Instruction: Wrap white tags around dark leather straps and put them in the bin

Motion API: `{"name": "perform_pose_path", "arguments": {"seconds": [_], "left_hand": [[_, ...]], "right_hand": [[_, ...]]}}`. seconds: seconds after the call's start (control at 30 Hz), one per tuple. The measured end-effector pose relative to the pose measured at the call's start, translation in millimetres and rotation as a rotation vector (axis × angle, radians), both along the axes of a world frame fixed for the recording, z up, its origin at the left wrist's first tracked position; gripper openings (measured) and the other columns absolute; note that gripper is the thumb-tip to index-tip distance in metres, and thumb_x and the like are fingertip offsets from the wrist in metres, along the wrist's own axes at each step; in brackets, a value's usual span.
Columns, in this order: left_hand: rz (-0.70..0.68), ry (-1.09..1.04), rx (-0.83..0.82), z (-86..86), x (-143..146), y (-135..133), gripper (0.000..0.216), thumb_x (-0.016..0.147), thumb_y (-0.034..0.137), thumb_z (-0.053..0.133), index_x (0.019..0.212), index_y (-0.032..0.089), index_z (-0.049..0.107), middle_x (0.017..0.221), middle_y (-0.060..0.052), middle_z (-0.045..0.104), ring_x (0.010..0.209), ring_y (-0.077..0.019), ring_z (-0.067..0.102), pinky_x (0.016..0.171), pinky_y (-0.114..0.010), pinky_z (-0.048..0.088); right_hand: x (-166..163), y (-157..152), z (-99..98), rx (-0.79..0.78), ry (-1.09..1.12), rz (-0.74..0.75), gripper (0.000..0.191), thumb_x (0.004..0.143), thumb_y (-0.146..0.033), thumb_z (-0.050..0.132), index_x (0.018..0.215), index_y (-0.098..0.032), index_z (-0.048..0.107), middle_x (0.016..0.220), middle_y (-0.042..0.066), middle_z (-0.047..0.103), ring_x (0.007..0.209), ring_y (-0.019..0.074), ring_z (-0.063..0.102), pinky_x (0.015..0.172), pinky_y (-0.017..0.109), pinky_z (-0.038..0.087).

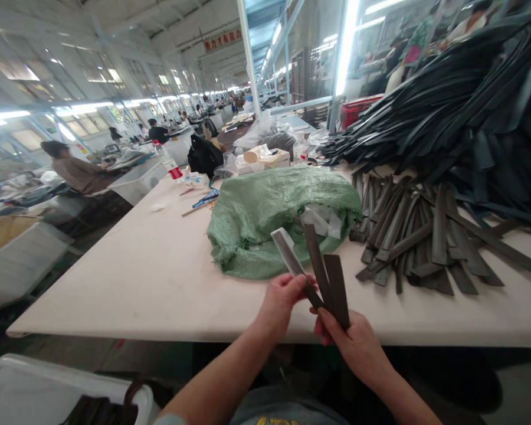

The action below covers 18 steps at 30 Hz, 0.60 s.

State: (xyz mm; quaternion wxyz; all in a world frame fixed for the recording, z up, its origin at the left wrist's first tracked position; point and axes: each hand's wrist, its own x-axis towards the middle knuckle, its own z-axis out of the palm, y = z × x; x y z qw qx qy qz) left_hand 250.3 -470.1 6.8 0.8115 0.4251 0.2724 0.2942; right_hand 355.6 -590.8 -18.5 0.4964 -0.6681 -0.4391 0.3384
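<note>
Head view, going from left to right: a white tub (48, 383) shows at the bottom left with dark strap-like pieces in it, and a clear plastic bin (137, 180) sits at the far left edge of the table (128, 277); what it holds cannot be made out. A green woven sack (265, 212) lies slumped mid-table with its mouth toward the near side and crumpled clear plastic (321, 218) spilling from it; nothing else inside is visible.

Just off the near edge, the left hand (283, 298) pinches the lower end of a grey-faced strip (287, 251), fingers closed on it. The right hand (354, 342) is closed around the bottom ends of two dark strips (330, 277), which fan upward beside the grey one.

These strips look flat, thin and light, stiff enough to stand up when held by one end, yet probably bendable; the surface seems matte, so not slippery. The short ends, as now, look like the easy place to grip.

To the right lies a loose pile of cut strips (420, 242), and behind it a tall heap of long black bands (460, 106).
</note>
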Motion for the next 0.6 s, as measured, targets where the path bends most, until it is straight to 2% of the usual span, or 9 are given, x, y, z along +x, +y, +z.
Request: {"name": "perform_pose_path", "arguments": {"seconds": [0.07,0.1,0.2,0.27,0.33,0.4,0.47,0.53,0.6], "left_hand": [[-0.124,-0.009,0.036,-4.4,0,-4,0.034,0.077,0.044,0.073,0.073,0.011,0.07,0.054,-0.003,0.059,0.049,-0.0131,0.055,0.053,-0.026,0.044],[-0.123,-0.029,0.043,-3.8,-1,-3,0.033,0.078,0.043,0.072,0.076,0.011,0.071,0.055,-0.003,0.06,0.049,-0.0131,0.055,0.052,-0.025,0.043],[0.109,-0.108,0.037,7.3,-1,12,0.035,0.072,0.041,0.078,0.094,0.014,0.073,0.088,-0.008,0.071,0.075,-0.0158,0.064,0.068,-0.025,0.049],[0.233,-0.116,0.037,13.0,-2,18,0.038,0.068,0.041,0.081,0.093,0.013,0.073,0.097,-0.009,0.071,0.083,-0.0155,0.064,0.075,-0.025,0.049],[0.169,-0.091,0.029,10.7,-1,14,0.036,0.069,0.042,0.08,0.084,0.011,0.072,0.079,-0.007,0.069,0.067,-0.0128,0.061,0.063,-0.024,0.048],[0.03,-0.07,0.01,4.7,-2,6,0.035,0.072,0.044,0.076,0.081,0.01,0.069,0.06,-0.002,0.06,0.049,-0.0105,0.05,0.047,-0.024,0.041],[-0.004,-0.078,-0.003,3.6,-4,4,0.037,0.074,0.045,0.074,0.087,0.011,0.069,0.059,-0.001,0.059,0.045,-0.0102,0.047,0.044,-0.024,0.037],[0.115,-0.119,-0.008,10.3,-7,14,0.041,0.071,0.044,0.078,0.097,0.013,0.069,0.077,-0.005,0.068,0.057,-0.0125,0.058,0.054,-0.025,0.045],[0.267,-0.161,-0.023,18.6,-10,28,0.045,0.065,0.042,0.083,0.098,0.015,0.069,0.095,-0.007,0.071,0.075,-0.0152,0.066,0.07,-0.026,0.05]], "right_hand": [[-1,7,1.3,0.043,-0.015,-0.037,0.053,0.094,-0.059,0.043,0.066,-0.018,0.062,0.057,0.004,0.063,0.053,0.0182,0.061,0.056,0.028,0.049],[-2,10,1.4,0.058,-0.014,-0.041,0.052,0.094,-0.058,0.043,0.066,-0.018,0.062,0.057,0.004,0.062,0.053,0.018,0.06,0.055,0.028,0.049],[-7,17,-0.5,0.069,0.017,-0.008,0.049,0.094,-0.057,0.045,0.075,-0.016,0.065,0.061,0.003,0.064,0.052,0.0169,0.061,0.054,0.027,0.05],[-10,21,-1.1,0.068,0.036,-0.007,0.049,0.093,-0.058,0.045,0.08,-0.016,0.066,0.062,0.004,0.065,0.051,0.0167,0.06,0.053,0.027,0.05],[-11,26,0.1,0.088,0.025,-0.045,0.051,0.092,-0.06,0.045,0.078,-0.016,0.066,0.06,0.004,0.064,0.05,0.0172,0.061,0.052,0.027,0.05],[-11,30,1.8,0.116,-0.012,-0.071,0.053,0.091,-0.062,0.045,0.071,-0.017,0.064,0.057,0.004,0.063,0.05,0.018,0.061,0.052,0.028,0.05],[-11,31,1.6,0.122,-0.032,-0.051,0.053,0.091,-0.062,0.045,0.068,-0.018,0.062,0.057,0.005,0.063,0.05,0.018,0.061,0.052,0.027,0.049],[-12,29,-1.3,0.093,-0.021,-0.009,0.052,0.092,-0.06,0.045,0.074,-0.017,0.065,0.059,0.004,0.064,0.05,0.0173,0.061,0.051,0.027,0.049],[-14,27,-5.2,0.06,-0.005,0.02,0.051,0.093,-0.059,0.045,0.08,-0.016,0.068,0.06,0.004,0.064,0.051,0.0169,0.061,0.051,0.026,0.049]]}}
